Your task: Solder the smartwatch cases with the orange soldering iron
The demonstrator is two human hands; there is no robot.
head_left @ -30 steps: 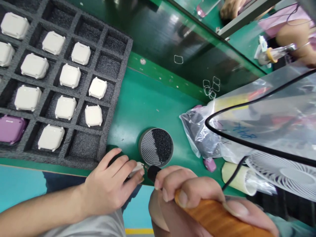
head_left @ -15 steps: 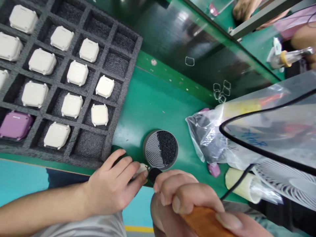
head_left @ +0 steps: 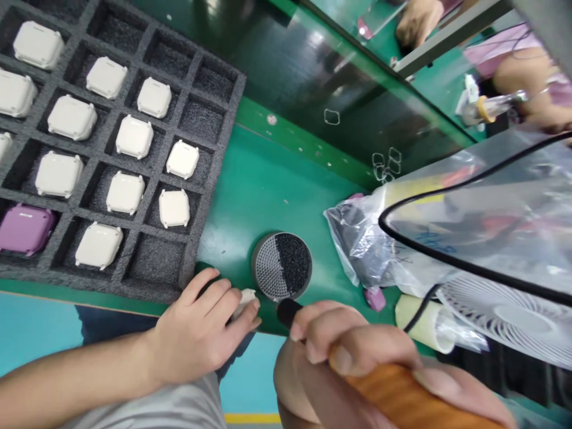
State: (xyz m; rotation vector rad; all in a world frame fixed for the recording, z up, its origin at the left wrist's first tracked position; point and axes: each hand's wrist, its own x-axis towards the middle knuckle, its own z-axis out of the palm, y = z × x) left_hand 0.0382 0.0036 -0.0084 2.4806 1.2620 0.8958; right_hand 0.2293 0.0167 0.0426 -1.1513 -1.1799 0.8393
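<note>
My left hand (head_left: 203, 330) is closed on a small white watch case (head_left: 243, 302), pinched between thumb and fingers at the bench's front edge. Fingers mostly cover the case. My right hand (head_left: 353, 351) grips an orange-handled tool (head_left: 397, 396) with a black front end and a thin tip; its exact kind does not show. The tip is apart from the case, near the lower rim of a round dish (head_left: 254, 271). Half of the dish shows a grey perforated surface, the other half black grains. Left of it, a dark foam tray (head_left: 190, 262) holds several white watch cases (head_left: 134, 137) and a purple one (head_left: 27, 228).
A clear plastic bag (head_left: 361, 250) lies on the green bench (head_left: 250, 179) at right, with a black cable (head_left: 388, 232) across it. Nearby are a pale yellow roll (head_left: 422, 325) and a white fan (head_left: 509, 322). Another person's hand (head_left: 417, 21) is beyond the partition.
The tool's tip has drawn away from the white watch case toward the right. The left hand still holds the case. The whole view has shifted slightly.
</note>
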